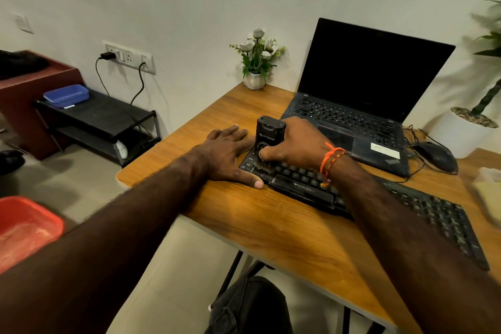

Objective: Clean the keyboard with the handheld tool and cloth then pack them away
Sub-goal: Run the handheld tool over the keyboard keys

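Keyboard [379, 198] is lying diagonally across the wooden counter [271, 225], and from the head view the right hand [295, 144] is gripping the handheld tool [268, 133] upright, bristles down on the far-left keys. The left hand [230, 154] is lying flat, fingers spread, thumb pressing at the keyboard's corner (holding nothing). The risk, I'd say: that corner is sitting near the counter edge, so a hard push leftward could be sliding it off. The cloth [488, 192] is waiting, blurred, at the far right; the mouse cable [418, 163] beside the keyboard could be snagging.
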